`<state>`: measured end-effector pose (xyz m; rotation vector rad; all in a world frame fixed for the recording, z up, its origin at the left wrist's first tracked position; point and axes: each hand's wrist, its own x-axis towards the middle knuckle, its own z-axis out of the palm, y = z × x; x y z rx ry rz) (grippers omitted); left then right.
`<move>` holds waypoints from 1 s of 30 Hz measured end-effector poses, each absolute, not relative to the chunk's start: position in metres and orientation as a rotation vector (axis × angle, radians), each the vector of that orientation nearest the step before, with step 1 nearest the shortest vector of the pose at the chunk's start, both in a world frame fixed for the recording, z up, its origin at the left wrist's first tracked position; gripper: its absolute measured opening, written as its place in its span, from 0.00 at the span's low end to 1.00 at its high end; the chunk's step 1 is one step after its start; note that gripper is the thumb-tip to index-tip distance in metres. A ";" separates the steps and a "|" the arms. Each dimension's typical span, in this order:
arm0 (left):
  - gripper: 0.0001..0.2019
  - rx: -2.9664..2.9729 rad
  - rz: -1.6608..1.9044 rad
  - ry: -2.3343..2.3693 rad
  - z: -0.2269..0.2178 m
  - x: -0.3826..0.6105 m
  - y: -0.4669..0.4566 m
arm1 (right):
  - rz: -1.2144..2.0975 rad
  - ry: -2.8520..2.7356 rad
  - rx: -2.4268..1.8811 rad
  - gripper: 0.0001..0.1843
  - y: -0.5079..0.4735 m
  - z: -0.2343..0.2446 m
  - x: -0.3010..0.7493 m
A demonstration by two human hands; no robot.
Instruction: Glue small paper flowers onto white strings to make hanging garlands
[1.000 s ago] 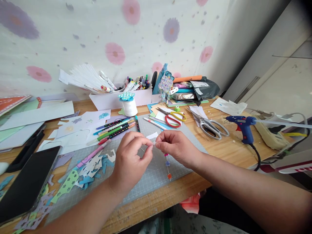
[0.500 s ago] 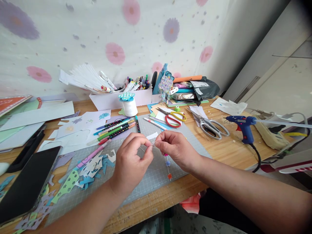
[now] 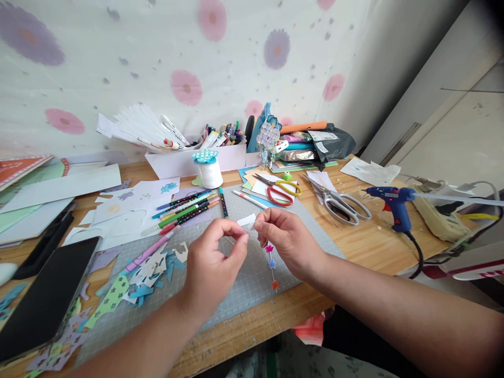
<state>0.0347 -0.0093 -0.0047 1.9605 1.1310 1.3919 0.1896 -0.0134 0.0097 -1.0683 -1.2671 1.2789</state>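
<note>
Over the grey cutting mat (image 3: pixel 252 283), both my hands are raised close together. My left hand (image 3: pixel 214 257) pinches a thin pale strand between thumb and forefinger; whether it is thread or a needle I cannot tell. Just to the right, my right hand (image 3: pixel 287 239) is closed in a pinch on a beaded thread. Below its fingers the string hangs with a pink flower bead (image 3: pixel 269 249), a blue flower bead (image 3: pixel 272 264) and an orange bead (image 3: pixel 274 285) at the lower end. A small gap separates the fingertips of the two hands.
Beyond my hands stand a white thread spool (image 3: pixel 210 174) and several markers (image 3: pixel 187 207). Red-and-yellow scissors (image 3: pixel 281 190), grey scissors (image 3: pixel 338 205) and a blue glue gun (image 3: pixel 396 202) lie to the right. Paper scraps (image 3: pixel 151 275) and a phone (image 3: pixel 47 294) are left.
My right hand has drawn slightly away from the left, widening the gap between fingertips. More of the pink bead shows beneath it. My left hand stays nearly in place.
</note>
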 end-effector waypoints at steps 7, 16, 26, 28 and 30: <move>0.04 1.964 1.449 1.114 -0.007 0.035 -0.008 | 1.293 -1.236 -1.024 0.12 -0.016 0.008 0.184; 0.04 2.005 1.418 1.168 -0.001 0.033 -0.009 | 1.370 -1.173 -0.949 0.10 -0.018 0.008 0.180; 0.07 2.204 1.433 1.115 0.002 0.031 -0.009 | 1.363 -1.245 -1.020 0.09 -0.016 0.007 0.182; 0.07 2.246 1.433 1.102 0.003 0.031 -0.009 | 1.346 -1.264 -1.031 0.07 -0.016 0.007 0.181; 0.07 2.269 1.432 1.094 0.003 0.031 -0.010 | 1.358 -1.267 -1.030 0.07 -0.017 0.008 0.181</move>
